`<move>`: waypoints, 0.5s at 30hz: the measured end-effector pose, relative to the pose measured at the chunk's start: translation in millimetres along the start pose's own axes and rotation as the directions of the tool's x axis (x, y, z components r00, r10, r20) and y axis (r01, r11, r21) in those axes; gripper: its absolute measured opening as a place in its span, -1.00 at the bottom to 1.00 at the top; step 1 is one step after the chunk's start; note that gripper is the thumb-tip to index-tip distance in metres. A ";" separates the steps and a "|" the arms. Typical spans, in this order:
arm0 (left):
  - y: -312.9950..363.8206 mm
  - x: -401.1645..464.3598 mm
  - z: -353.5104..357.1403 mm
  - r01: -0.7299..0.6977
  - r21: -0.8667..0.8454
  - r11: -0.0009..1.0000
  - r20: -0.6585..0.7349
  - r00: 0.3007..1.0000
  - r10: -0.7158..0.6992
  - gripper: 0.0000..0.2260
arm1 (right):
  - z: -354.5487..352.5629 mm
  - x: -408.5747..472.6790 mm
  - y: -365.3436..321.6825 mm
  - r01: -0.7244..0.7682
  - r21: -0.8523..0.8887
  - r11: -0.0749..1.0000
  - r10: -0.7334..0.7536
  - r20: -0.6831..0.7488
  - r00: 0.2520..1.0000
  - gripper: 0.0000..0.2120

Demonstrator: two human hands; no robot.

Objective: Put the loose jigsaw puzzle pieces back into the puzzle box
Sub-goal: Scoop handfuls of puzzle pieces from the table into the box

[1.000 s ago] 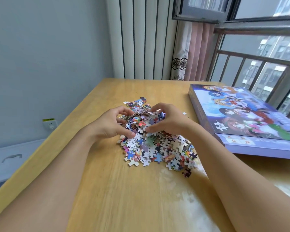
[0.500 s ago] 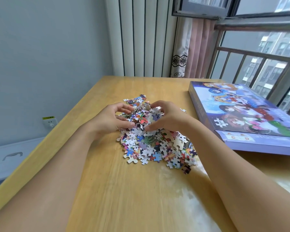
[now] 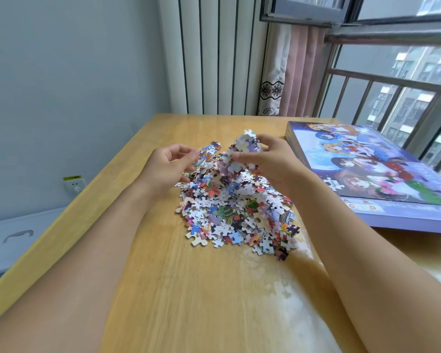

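Head view: my right hand [image 3: 267, 161], just right of the frame's centre, is curled around a clump of joined puzzle pieces [image 3: 242, 154], thumb on the near side and fingers wrapped over the far side, so the clump is grasped and lifted clear above the heap. The clump bends in my grip, its white-edged upper part standing up past my fingertips. My left hand [image 3: 168, 166], left of centre, holds nothing: fingers loosely curved, thumb apart from them, palm turned toward the clump, fingertips near the heap's upper left edge; whether they touch any pieces I cannot tell. The pile of loose pieces [image 3: 234, 210] lies on the wooden table [image 3: 189, 289] in the middle of the frame, spread downward and to the right between my forearms. The puzzle box [image 3: 367, 174], purple with a cartoon picture on top, lies flat at the right of the frame, just beside the pile and apart from it, lid closed. A wall socket [image 3: 74, 184] sits at the left, a curtain [image 3: 290, 70] upper centre-right.
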State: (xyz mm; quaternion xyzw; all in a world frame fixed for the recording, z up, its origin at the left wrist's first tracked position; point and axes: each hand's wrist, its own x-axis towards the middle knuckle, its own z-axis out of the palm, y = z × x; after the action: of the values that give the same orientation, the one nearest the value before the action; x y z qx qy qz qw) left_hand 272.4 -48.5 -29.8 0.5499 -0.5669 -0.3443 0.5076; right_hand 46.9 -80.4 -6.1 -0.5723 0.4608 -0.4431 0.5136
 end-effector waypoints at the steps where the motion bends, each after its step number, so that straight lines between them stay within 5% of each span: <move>1: 3.7 -0.7 3.7 0.003 -0.064 0.998 -0.018 1.000 -0.004 -0.79 | -2.0 0.1 -1.3 -0.011 0.080 0.997 0.011 0.001 1.000 -0.42; 5: 15.3 -4.3 17.5 0.014 -0.236 0.972 -0.017 1.000 -0.018 -0.75 | 4.4 -4.9 -4.3 -0.129 0.353 0.927 0.114 0.065 0.991 -0.47; 11: 21.8 -18.2 49.3 0.055 -0.286 0.957 -0.019 0.998 -0.063 -0.48 | 32.5 -8.2 2.9 -0.204 0.488 0.849 0.200 0.061 0.978 -0.17; 15: 21.8 -24.7 71.1 0.048 -0.265 0.963 -0.056 0.996 -0.065 -0.50 | 38.1 -9.5 5.8 -0.221 0.495 0.840 0.202 0.093 0.975 -0.25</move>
State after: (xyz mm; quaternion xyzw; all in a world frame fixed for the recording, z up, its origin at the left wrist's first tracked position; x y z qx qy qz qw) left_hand 195.6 -33.0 -31.5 0.5042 -0.4834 -0.4133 0.5842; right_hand 82.1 -64.5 -15.2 -0.3727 0.3803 -0.4776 0.6988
